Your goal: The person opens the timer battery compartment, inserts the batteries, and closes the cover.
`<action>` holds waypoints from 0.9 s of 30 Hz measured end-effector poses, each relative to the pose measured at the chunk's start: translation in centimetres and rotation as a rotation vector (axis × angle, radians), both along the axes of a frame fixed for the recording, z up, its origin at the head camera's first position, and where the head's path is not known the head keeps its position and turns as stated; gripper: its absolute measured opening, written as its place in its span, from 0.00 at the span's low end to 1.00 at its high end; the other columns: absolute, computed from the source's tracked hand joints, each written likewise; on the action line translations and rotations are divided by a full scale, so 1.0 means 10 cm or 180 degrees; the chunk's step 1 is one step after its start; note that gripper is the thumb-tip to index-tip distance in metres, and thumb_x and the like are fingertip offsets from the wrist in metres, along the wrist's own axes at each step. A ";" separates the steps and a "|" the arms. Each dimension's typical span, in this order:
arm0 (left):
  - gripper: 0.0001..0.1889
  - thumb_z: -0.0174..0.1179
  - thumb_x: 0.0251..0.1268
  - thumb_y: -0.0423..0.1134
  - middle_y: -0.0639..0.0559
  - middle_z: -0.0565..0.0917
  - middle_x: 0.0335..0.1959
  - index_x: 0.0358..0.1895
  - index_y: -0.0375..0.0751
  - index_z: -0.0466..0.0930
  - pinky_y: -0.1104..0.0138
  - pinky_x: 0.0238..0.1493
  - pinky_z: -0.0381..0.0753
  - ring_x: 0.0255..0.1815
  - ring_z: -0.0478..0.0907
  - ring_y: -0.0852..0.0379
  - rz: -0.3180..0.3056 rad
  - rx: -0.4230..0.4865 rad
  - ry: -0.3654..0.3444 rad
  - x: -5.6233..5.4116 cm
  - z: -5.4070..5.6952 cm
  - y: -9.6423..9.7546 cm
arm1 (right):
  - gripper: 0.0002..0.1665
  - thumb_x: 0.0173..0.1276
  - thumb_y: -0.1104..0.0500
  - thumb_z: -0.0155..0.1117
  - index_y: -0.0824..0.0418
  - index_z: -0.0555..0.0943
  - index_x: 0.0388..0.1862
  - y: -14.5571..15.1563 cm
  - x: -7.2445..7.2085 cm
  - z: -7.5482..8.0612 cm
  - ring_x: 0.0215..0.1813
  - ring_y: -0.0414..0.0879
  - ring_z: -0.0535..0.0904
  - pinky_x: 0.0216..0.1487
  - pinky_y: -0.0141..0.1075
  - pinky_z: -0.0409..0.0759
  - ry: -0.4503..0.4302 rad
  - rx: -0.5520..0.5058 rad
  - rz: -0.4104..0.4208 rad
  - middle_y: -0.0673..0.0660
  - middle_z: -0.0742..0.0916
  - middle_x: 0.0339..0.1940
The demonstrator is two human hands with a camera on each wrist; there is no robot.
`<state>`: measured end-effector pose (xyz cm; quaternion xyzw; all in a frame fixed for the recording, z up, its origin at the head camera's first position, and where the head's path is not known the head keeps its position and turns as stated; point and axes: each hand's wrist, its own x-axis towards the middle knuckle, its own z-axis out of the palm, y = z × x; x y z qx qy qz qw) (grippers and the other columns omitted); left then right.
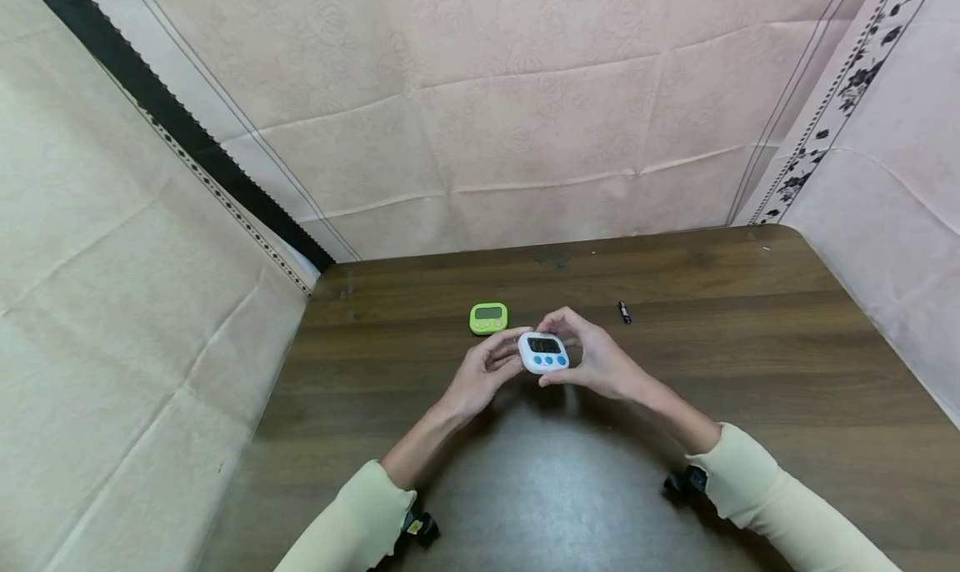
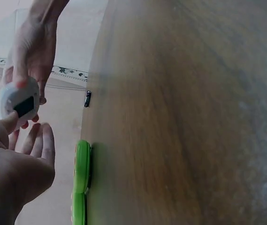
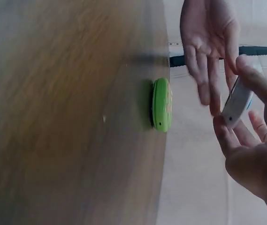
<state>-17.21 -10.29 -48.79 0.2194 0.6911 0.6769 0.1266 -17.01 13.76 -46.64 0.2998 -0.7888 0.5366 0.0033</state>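
A white digital timer (image 1: 543, 353) with a dark display and blue buttons is held above the table between both hands. My right hand (image 1: 600, 362) grips its right side, thumb below and fingers at the top edge. At the timer's left side, my left hand (image 1: 482, 373) pinches it; in the left wrist view the left thumb lies on the timer's face (image 2: 24, 107). A green timer (image 1: 488, 318) lies on the table just beyond the left hand, also seen edge-on in the right wrist view. Further right lies a small dark battery (image 1: 625, 312).
The brown wooden table (image 1: 360, 405) has its far edge against a pale cloth backdrop (image 1: 525, 122). More cloth hangs on the left and right sides. A black strip (image 1: 195, 130) runs down the left corner of the cloth.
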 end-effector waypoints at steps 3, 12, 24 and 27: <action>0.21 0.56 0.82 0.28 0.34 0.82 0.66 0.73 0.31 0.73 0.58 0.60 0.87 0.60 0.84 0.52 0.0079 0.0140 -0.0286 0.02 0.01 -0.01 | 0.46 0.51 0.64 0.90 0.66 0.75 0.67 -0.03 -0.02 0.00 0.61 0.52 0.82 0.61 0.50 0.83 0.0445 0.0285 -0.0197 0.60 0.84 0.62; 0.19 0.60 0.80 0.30 0.32 0.87 0.55 0.67 0.25 0.76 0.62 0.48 0.91 0.43 0.89 0.55 0.0368 0.0203 -0.0695 0.05 0.05 -0.01 | 0.47 0.51 0.62 0.91 0.67 0.77 0.69 -0.13 0.01 -0.05 0.65 0.54 0.75 0.64 0.53 0.80 0.1093 0.0809 -0.0261 0.59 0.81 0.66; 0.19 0.65 0.75 0.27 0.33 0.88 0.54 0.65 0.26 0.79 0.63 0.48 0.91 0.46 0.88 0.54 0.0565 0.0090 -0.0881 0.04 0.04 -0.26 | 0.45 0.57 0.58 0.88 0.65 0.78 0.72 -0.25 0.01 -0.14 0.67 0.53 0.77 0.65 0.53 0.82 0.0943 0.1024 -0.0294 0.59 0.81 0.67; 0.19 0.65 0.75 0.27 0.34 0.88 0.54 0.65 0.27 0.80 0.63 0.48 0.91 0.46 0.88 0.54 0.0630 0.0027 -0.0883 0.03 0.03 -0.34 | 0.45 0.57 0.57 0.88 0.65 0.78 0.72 -0.31 -0.02 -0.17 0.66 0.53 0.78 0.64 0.53 0.83 0.0919 0.1076 -0.0273 0.59 0.82 0.66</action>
